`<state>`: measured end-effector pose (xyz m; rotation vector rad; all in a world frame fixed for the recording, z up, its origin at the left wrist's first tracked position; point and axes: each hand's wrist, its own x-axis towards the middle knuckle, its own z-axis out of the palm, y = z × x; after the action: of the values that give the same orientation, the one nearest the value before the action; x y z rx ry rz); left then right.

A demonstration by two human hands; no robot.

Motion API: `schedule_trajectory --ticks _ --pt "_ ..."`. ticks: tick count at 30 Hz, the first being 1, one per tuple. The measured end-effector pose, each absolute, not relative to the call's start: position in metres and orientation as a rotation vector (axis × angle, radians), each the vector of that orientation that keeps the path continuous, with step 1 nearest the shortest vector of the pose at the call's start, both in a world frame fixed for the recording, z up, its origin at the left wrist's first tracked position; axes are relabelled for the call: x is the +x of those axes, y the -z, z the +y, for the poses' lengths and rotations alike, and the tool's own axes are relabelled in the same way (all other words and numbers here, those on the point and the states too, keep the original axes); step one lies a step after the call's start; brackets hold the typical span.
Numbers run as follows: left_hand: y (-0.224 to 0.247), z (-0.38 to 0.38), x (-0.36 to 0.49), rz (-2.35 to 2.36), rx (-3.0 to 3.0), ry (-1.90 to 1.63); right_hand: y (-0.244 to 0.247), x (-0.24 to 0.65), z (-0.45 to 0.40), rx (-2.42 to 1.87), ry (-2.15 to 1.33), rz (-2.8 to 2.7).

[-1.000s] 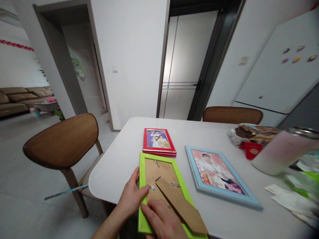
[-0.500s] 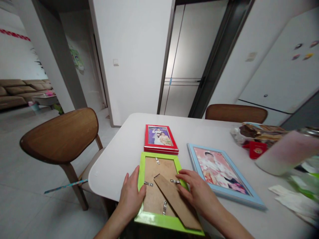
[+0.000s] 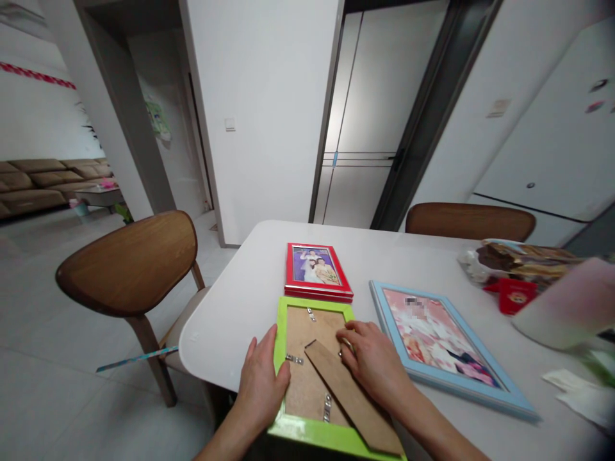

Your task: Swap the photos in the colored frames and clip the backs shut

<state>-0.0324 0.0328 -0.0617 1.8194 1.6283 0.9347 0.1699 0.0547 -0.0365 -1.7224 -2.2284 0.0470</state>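
Note:
A light-green picture frame (image 3: 280, 339) lies back side up at the table's front edge, showing its brown backing board (image 3: 302, 390). A brown stand leg (image 3: 353, 397) slants across the board. My left hand (image 3: 262, 384) grips the frame's left side, thumb on the rim and fingers along the outside. On the opposite side, my right hand (image 3: 372, 362) has its fingers bent at a small metal clip, which they mostly cover. Other metal clips, at the top (image 3: 311, 314), left (image 3: 295, 360) and bottom (image 3: 327, 407), stay in sight.
Red picture frames (image 3: 319, 294) are stacked just beyond the green one. A light-blue picture frame (image 3: 480, 390) lies to the right. A pink-white bottle (image 3: 562, 310), a red packet (image 3: 516, 296) and tissue (image 3: 576, 390) are farther right. A wooden chair (image 3: 132, 266) stands at left.
My right hand's fingers have curled in and now cover most of the right-hand clip. My left hand keeps its place on the frame. The whole view has shifted slightly.

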Motion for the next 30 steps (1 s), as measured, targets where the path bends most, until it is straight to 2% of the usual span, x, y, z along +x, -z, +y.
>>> schedule_trajectory --ticks 10,20,30 --pt "0.061 0.033 -0.031 1.713 1.981 -0.805 0.051 0.128 0.102 -1.734 -0.070 -2.156" --pt "0.065 0.035 -0.031 1.699 1.959 -0.872 0.043 0.124 0.099 -1.669 -0.118 -2.190" --pt "0.064 0.033 -0.029 1.714 1.984 -0.853 0.040 0.105 0.053 -1.426 -0.292 -2.270"
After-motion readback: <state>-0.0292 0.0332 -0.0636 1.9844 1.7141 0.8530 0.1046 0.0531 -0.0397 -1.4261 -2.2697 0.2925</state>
